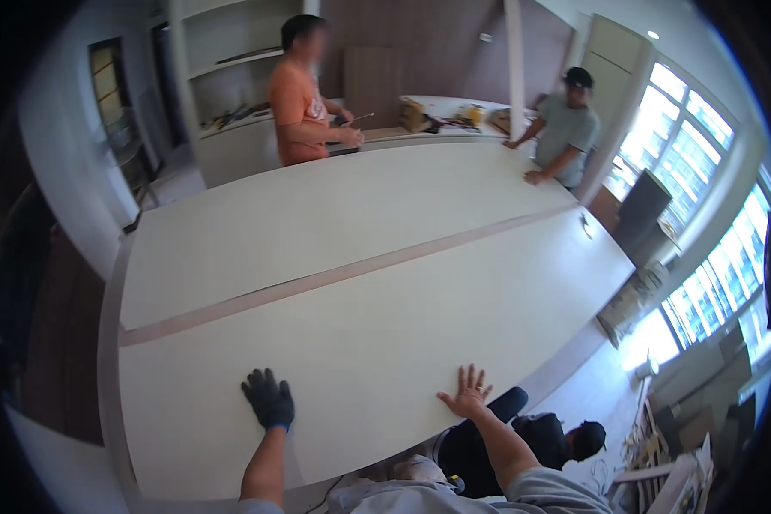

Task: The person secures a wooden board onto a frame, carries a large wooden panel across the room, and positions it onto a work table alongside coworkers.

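Note:
My left hand (pixel 269 400), in a dark glove, lies flat with fingers spread on a large white panel (pixel 360 343). Bare and wearing a ring, my right hand (pixel 466 394) presses flat near the panel's front edge, fingers apart. Neither hand holds anything. Beyond a pinkish-brown strip (pixel 351 267) lies a second white panel (pixel 317 218). A person in a grey shirt (pixel 570 133) leans both hands on the far right corner of that panel. Another person in an orange shirt (pixel 295 103) stands behind it, holding a thin tool that I cannot make out.
Below my right arm a person in dark clothes (pixel 540 433) crouches beside the panel's front edge. Scrap wood (pixel 660 471) is piled at the lower right. Tools and boxes rest on a counter (pixel 385 133) at the back. Windows (pixel 685 128) line the right side.

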Action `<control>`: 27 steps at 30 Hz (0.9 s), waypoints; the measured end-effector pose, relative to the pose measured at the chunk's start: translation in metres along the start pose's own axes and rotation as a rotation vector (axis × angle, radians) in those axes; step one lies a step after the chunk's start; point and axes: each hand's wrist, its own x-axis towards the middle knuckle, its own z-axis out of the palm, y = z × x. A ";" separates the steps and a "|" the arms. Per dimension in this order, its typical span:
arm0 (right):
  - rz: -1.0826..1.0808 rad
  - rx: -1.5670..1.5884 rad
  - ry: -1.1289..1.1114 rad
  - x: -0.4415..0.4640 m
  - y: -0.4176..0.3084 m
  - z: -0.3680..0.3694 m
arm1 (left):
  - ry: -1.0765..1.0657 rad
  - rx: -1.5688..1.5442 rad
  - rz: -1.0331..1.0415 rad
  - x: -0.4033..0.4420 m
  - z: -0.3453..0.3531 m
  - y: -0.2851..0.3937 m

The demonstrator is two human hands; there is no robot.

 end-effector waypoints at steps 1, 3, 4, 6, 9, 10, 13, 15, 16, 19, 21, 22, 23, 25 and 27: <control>-0.004 -0.003 0.001 0.000 -0.001 -0.001 | -0.069 -0.006 -0.027 0.002 -0.015 0.005; 0.008 0.001 -0.005 -0.002 -0.003 -0.002 | -0.092 -0.013 -0.033 0.003 -0.021 0.008; 0.007 0.002 -0.011 -0.002 -0.003 -0.002 | -0.103 -0.012 -0.043 0.003 -0.019 0.007; -0.001 0.009 0.010 -0.002 -0.001 0.002 | -0.085 -0.018 -0.034 0.002 -0.016 0.006; -0.007 0.021 0.013 -0.003 -0.002 0.000 | -0.104 -0.017 -0.047 0.002 -0.021 0.007; -0.008 0.022 0.016 -0.003 -0.003 0.000 | -0.106 -0.017 -0.047 0.003 -0.021 0.007; -0.013 0.022 0.020 -0.004 -0.002 0.000 | -0.118 -0.012 -0.050 0.003 -0.026 0.008; -0.012 0.019 0.022 -0.003 -0.001 0.001 | -0.116 -0.007 -0.047 0.004 -0.026 0.010; -0.010 0.015 0.022 -0.003 -0.002 0.002 | -0.110 -0.003 -0.043 0.003 -0.022 0.007; -0.009 0.019 0.023 -0.003 -0.003 0.002 | -0.102 0.007 -0.043 0.002 -0.022 0.007; -0.006 0.016 0.019 -0.004 -0.003 0.002 | -0.090 0.011 -0.037 0.002 -0.020 0.007; -0.005 0.007 0.016 -0.003 -0.003 0.002 | -0.077 0.011 -0.033 0.001 -0.016 0.005; -0.006 -0.002 0.013 -0.002 -0.002 0.002 | -0.064 0.011 -0.030 0.001 -0.013 0.004; -0.004 0.000 0.014 -0.001 -0.001 0.005 | -0.078 0.012 -0.030 0.001 -0.013 0.004; -0.005 0.003 0.016 0.000 -0.001 0.005 | -0.100 0.019 -0.037 0.003 -0.016 0.005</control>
